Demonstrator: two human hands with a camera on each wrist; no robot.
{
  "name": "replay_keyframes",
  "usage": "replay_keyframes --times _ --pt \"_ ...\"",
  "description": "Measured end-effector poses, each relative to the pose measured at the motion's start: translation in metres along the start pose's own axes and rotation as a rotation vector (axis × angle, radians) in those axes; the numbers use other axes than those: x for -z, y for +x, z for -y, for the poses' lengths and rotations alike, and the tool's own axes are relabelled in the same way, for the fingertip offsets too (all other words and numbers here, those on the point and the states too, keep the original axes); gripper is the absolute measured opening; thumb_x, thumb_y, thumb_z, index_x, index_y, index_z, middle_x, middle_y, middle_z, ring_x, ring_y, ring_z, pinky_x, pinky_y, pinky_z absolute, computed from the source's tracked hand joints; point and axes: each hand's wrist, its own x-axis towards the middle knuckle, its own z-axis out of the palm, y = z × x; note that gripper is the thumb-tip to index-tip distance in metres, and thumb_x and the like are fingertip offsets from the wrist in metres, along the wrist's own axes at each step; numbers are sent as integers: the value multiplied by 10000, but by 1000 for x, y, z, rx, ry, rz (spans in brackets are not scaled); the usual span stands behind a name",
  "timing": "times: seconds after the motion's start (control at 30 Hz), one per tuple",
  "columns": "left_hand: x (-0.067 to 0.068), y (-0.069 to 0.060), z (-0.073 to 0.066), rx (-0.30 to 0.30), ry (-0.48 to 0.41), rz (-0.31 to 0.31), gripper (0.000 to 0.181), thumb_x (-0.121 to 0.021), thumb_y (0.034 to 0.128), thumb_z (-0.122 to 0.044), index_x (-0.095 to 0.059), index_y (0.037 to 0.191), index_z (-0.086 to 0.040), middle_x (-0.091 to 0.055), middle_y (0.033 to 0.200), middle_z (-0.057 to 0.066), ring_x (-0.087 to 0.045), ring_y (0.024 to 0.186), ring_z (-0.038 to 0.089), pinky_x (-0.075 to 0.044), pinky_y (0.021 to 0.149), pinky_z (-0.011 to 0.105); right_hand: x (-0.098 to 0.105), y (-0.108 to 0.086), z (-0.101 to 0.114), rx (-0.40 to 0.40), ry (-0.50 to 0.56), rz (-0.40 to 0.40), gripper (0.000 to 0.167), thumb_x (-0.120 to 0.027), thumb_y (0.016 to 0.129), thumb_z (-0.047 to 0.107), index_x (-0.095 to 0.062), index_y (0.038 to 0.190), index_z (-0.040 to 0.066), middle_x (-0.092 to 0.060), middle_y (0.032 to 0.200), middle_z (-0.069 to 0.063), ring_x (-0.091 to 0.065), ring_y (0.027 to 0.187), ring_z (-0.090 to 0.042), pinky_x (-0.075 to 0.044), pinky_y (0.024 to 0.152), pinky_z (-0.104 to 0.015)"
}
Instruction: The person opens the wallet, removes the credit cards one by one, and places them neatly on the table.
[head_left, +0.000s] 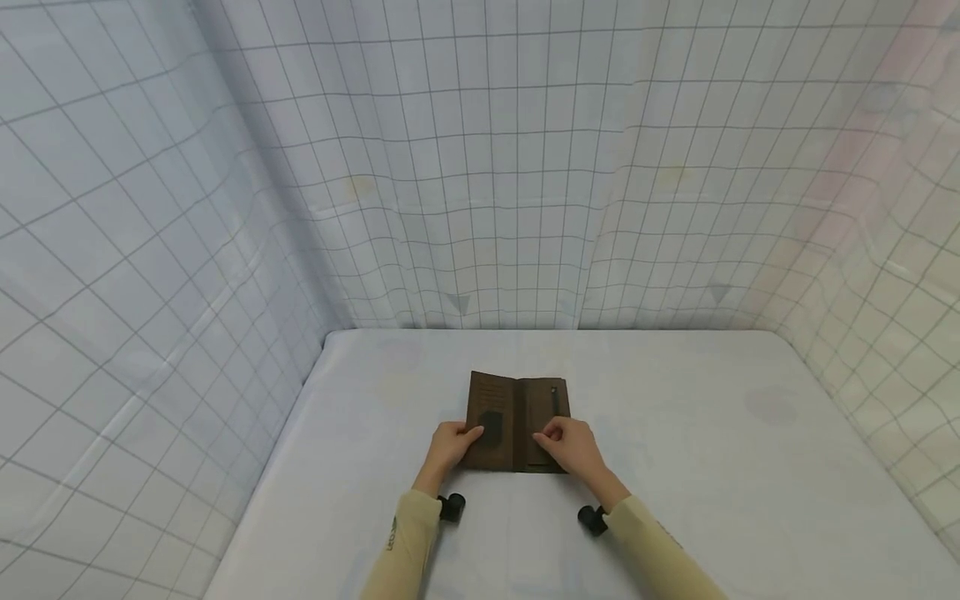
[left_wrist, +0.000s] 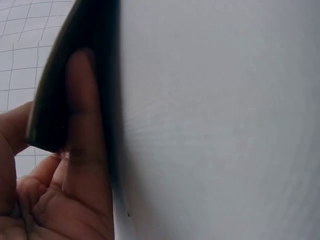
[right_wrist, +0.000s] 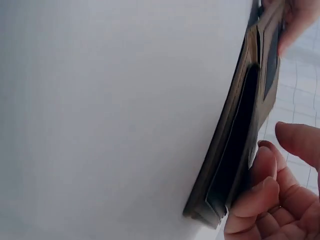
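A brown bifold wallet (head_left: 514,425) lies spread open, its inside facing up, with card slots and a dark window on the left panel and a zipper on the right one. My left hand (head_left: 450,443) grips the left panel's edge, thumb on the inside face. In the left wrist view, a finger (left_wrist: 84,120) lies along the dark underside. My right hand (head_left: 573,446) is over the right panel, its fingers bent. The right wrist view shows those fingers (right_wrist: 255,200) against the wallet (right_wrist: 240,125), with the thumb (right_wrist: 300,142) apart from it.
A white-covered table (head_left: 675,417) lies beneath the wallet. White grid-patterned curtains (head_left: 487,167) hang behind it and on both sides. Small black wrist cameras (head_left: 452,507) sit at the cuffs of the pale yellow sleeves (head_left: 405,542).
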Motion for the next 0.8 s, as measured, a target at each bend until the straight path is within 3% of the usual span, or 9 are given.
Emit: replay_keyframes --times 0.1,0.17,0.27,0.37,0.5,0.6,0.8 --pt "0 -1 0 16 31 -16 268 -659 906 -215 -687 859 47 -608 759 47 -460 668 152 -414 606 305 3 1 -3 -25 -28 -9 204 -753 822 181 -607 712 92 -500 601 43 -447 541 -105 -390 517 -279" --pt "0 -2 -1 8 52 -35 262 -675 893 -216 -673 791 26 -574 704 25 -441 638 144 -395 577 298 5 1 -5 -60 -43 -11 236 -772 803 196 -584 700 97 -494 588 33 -447 531 -112 -385 511 -279" --pt "-1 -2 -1 -6 88 -84 348 -707 864 -224 -543 616 -46 -419 573 -27 -361 557 129 -321 517 278 8 1 -7 -122 -63 -12 303 -794 779 253 -548 718 88 -495 600 11 -449 540 -131 -378 507 -286" --pt "-2 -2 0 -17 148 -140 438 -747 827 -247 -416 576 -105 -319 543 -39 -314 532 126 -287 508 277 9 1 -10 -214 -63 10 391 -802 762 334 -505 772 80 -489 640 -18 -442 572 -155 -364 518 -291" --pt "-1 -3 0 -37 233 -210 375 -798 770 -284 -529 638 -60 -495 610 -1 -473 587 170 -417 563 328 10 0 -12 -290 -43 35 487 -803 749 392 -469 862 56 -496 699 -63 -444 613 -189 -367 535 -311" --pt "0 -4 0 -53 264 -241 357 -823 739 -302 -615 735 -12 -615 722 65 -586 691 255 -480 655 400 10 -1 -14 -303 -35 40 538 -797 747 415 -464 916 29 -515 748 -89 -458 631 -204 -385 540 -322" --pt "0 -5 1 -106 232 -254 358 -825 742 -257 -625 857 16 -643 713 69 -615 687 254 -483 676 418 13 -1 -16 -301 -81 74 525 -744 777 487 -476 852 42 -489 697 -72 -455 596 -194 -374 513 -306"
